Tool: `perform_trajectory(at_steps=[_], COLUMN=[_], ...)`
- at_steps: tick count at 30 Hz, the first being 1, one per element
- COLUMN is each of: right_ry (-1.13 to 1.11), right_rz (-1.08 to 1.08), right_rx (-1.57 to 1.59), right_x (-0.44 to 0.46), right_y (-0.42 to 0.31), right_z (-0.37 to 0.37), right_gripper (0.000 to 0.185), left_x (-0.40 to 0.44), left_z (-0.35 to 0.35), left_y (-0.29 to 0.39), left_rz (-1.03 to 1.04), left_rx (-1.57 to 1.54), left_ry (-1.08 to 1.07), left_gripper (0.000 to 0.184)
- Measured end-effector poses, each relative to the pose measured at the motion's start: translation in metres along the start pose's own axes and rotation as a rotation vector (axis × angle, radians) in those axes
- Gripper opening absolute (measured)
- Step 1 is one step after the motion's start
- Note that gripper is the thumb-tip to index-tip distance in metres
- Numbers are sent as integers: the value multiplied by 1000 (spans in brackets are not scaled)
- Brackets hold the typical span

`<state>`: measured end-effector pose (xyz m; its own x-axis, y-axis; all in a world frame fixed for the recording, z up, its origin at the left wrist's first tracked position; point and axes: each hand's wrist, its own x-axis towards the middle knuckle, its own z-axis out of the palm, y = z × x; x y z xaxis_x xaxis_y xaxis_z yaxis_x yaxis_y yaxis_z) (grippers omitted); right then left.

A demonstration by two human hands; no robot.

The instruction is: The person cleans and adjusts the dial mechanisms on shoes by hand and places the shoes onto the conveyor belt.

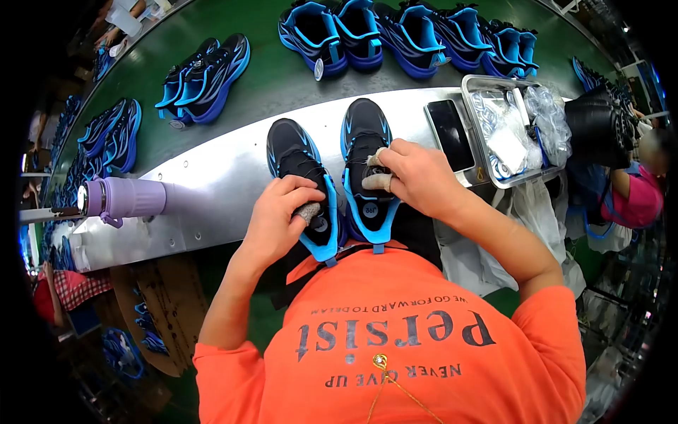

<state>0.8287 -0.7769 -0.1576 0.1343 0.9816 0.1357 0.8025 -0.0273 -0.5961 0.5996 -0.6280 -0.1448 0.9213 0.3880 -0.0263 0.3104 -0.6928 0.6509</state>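
Observation:
Two black and blue sneakers (289, 141) (366, 124) stand side by side at the table edge, toes pointing away from me. My left hand (279, 212) is closed at the opening of the left sneaker, its thumb in a grey finger cover and its fingers curled over the collar. On the right sneaker, my right hand (409, 175) grips around the tongue and a dark round part, with pale covers on its thumb and forefinger. An insole with a round white logo (370, 210) shows inside the right sneaker. My fingers partly hide both tongues.
A phone (450, 134) and a clear tray (503, 180) of small plastic-wrapped parts lie to the right. A purple bottle (135, 197) lies at left. Several sneakers (413, 39) line the green belt (275, 88) beyond the metal ledge (212, 162). Other people are at both sides.

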Motion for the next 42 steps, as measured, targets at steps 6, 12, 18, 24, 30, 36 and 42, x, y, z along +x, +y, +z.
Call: perform_trajectory(at_steps=[6,12,18,24,30,36,42], right_ry=[-39,-150,24,-38,-104,-159,-88], right_rz=[-90,74,25,-112,118,28,-36], right_rx=[135,179,-8,160,21,194,310], right_x=[2,5,-4,4,6,4,7], right_y=[14,5,4,15,13,16,18], right_z=[0,-15,10,-5,-4,-6,-8], right_gripper=[27,28,28,24,33,36,25], left_x=[1,-1,-2,5,6,8,4], left_z=[13,21,11,8,2,7,16], left_y=[4,11,4,18,16,-2,6], left_rz=[14,-109,-117,-237,-235,-168,-184], left_rx=[100,-24,-208,-184,-250,-292,-185], left_ry=[27,234,115,139,192,76,209], left_gripper=[40,43,40,41,40,43,42])
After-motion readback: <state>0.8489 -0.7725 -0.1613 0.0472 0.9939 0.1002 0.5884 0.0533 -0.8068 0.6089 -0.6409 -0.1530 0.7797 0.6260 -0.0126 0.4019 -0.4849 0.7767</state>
